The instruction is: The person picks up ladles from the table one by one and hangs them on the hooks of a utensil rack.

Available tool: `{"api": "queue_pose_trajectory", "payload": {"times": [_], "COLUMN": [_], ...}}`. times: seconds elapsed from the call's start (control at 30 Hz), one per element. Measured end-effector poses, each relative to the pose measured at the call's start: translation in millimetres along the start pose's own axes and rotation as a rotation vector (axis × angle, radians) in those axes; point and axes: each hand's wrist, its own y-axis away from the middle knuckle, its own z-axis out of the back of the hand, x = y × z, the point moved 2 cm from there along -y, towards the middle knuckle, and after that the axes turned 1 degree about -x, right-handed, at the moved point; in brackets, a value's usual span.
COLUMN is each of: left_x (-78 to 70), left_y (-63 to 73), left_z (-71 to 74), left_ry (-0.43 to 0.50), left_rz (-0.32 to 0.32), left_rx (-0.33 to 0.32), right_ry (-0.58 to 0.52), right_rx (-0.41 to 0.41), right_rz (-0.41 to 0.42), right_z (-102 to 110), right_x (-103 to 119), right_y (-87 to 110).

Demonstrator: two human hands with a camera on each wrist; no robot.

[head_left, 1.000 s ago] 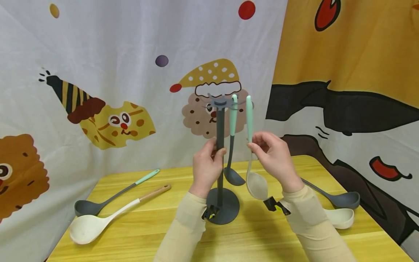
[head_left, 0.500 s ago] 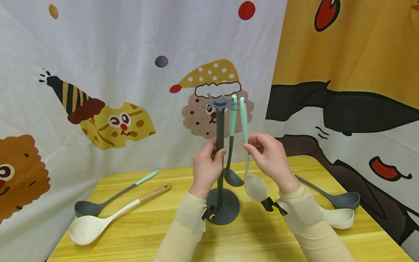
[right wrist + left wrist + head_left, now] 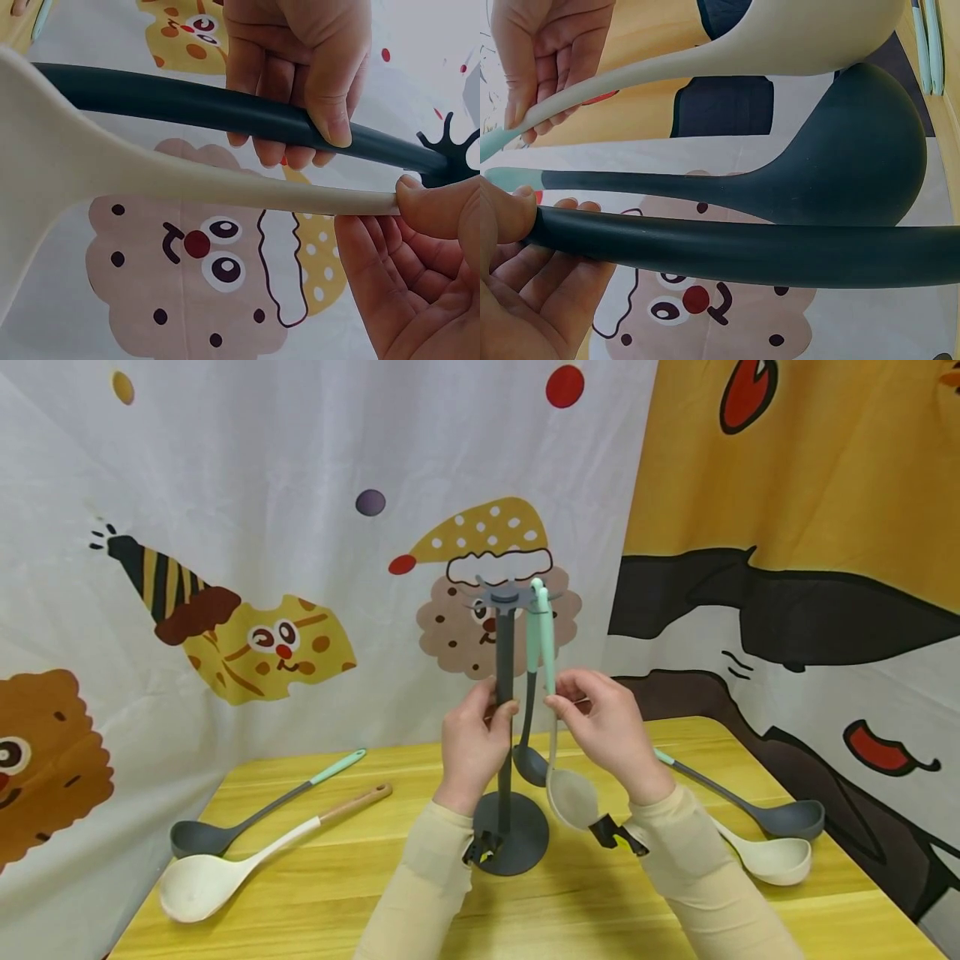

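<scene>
A dark grey utensil stand (image 3: 506, 643) rises from a round base, with hooks (image 3: 442, 161) spreading at its top. My left hand (image 3: 474, 745) grips the pole around its middle. Between finger and thumb, my right hand (image 3: 603, 722) pinches a cream ladle (image 3: 574, 799) just below its mint green handle. The ladle is upright, bowl down, its handle tip close to a right-hand hook; whether it touches the hook I cannot tell. Behind it a dark grey ladle (image 3: 847, 150) with a mint handle hangs on the stand, partly covered by the cream one in the head view.
Left on the wooden table (image 3: 315, 893) lie a grey ladle (image 3: 201, 837) with a mint handle and a white ladle (image 3: 197, 887) with a wooden handle. At right lie another grey ladle (image 3: 793, 817) and a white ladle (image 3: 776, 861), its handle hidden by the right forearm.
My right hand has carried the cream ladle leftward, bringing its handle from beside the hooks to overlap the hanging ladle's handle. The left hand and the stand have stayed put.
</scene>
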Motion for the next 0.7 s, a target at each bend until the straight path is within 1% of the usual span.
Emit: {"api": "queue_pose_trajectory", "payload": {"times": [0.27, 0.53, 0.7], "left_x": [0.2, -0.8, -0.3], "left_y": [0.5, -0.1, 0.0], "left_z": [0.4, 0.3, 0.3], "left_ry": [0.001, 0.004, 0.004], "left_rz": [0.02, 0.004, 0.012], "left_rx": [0.011, 0.006, 0.007], "right_ry": [-0.036, -0.09, -0.118], "right_rx": [0.016, 0.032, 0.04], "right_rz": [-0.032, -0.07, -0.086], "right_z": [-3.3, -3.1, -3.9], "right_x": [-0.2, 0.9, 0.7], "right_y": [0.0, 0.4, 1.1]}}
